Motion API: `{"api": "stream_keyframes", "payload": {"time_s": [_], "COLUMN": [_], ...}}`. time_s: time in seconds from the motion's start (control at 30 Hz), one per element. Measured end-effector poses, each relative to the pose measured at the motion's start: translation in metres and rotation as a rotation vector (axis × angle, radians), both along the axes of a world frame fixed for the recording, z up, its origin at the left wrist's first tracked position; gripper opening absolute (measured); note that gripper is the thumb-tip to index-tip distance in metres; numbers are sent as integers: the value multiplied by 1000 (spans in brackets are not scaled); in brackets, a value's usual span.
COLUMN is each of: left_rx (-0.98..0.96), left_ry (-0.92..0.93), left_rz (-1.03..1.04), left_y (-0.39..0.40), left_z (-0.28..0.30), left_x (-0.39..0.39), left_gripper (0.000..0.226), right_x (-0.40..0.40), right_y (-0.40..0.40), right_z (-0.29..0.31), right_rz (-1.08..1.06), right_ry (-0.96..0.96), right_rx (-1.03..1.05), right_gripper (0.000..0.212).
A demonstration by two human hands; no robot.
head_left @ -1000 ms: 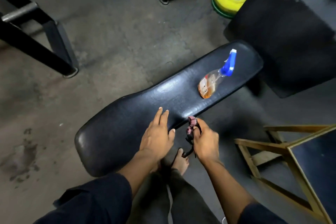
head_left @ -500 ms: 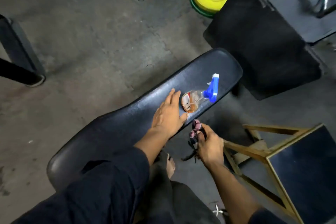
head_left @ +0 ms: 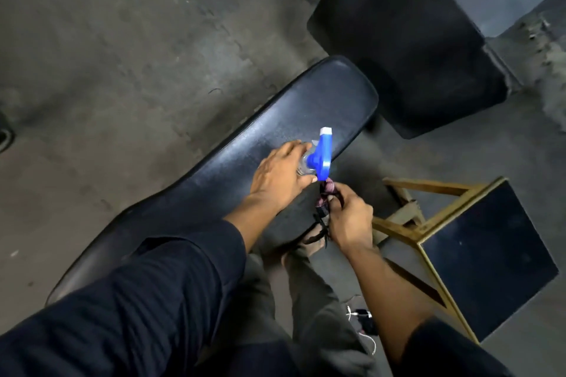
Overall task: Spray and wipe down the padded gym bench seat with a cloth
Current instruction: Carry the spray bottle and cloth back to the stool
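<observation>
Blue-headed spray bottle point(head_left: 318, 157) nozzle toward bench's far end

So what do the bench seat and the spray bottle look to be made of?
Bench seat: black padded vinyl or leatherette, judging by its soft sheen and rounded edges. Spray bottle, gripped by the left hand: glossy blue plastic trigger head on a clear neck, probably plastic; the body is hidden.

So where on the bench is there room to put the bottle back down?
The far rounded end of the bench is bare, and so is the middle stretch between the left hand and the sleeve. By the right hand and cloth it's crowded.
</observation>
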State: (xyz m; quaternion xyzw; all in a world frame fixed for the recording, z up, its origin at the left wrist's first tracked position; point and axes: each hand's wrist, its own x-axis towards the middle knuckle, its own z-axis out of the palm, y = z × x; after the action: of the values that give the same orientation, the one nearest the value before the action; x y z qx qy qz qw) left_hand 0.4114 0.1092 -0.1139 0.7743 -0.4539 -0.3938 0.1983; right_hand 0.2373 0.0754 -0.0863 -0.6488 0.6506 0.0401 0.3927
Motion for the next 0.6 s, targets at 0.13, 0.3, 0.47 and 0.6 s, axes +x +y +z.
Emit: {"api": "stream_keyframes", "payload": {"time_s": [0.13, 0.3, 0.47, 0.6], "left_rx": [-4, -10, -29, -84], "left_ry": [-26, -63, -36, 5], "left_rz": [-31, -71, -64, -138], "left_y": [-15, -28, -51, -76], "left_z": [6, 20, 47, 67], "left_x": [-8, -36, -95, -166], "left_gripper": [58, 54, 51, 53], "right_x": [-12, -43, -103, -178], "right_y": [-15, -29, -48, -62], "right_z": [-1, 4, 20, 34], "right_rz": [-56, -124, -249, -357], "right_ry": [10, -49, -154, -136], "right_rx": [3, 10, -27, -101], "right_gripper": [42, 46, 47, 54]}}
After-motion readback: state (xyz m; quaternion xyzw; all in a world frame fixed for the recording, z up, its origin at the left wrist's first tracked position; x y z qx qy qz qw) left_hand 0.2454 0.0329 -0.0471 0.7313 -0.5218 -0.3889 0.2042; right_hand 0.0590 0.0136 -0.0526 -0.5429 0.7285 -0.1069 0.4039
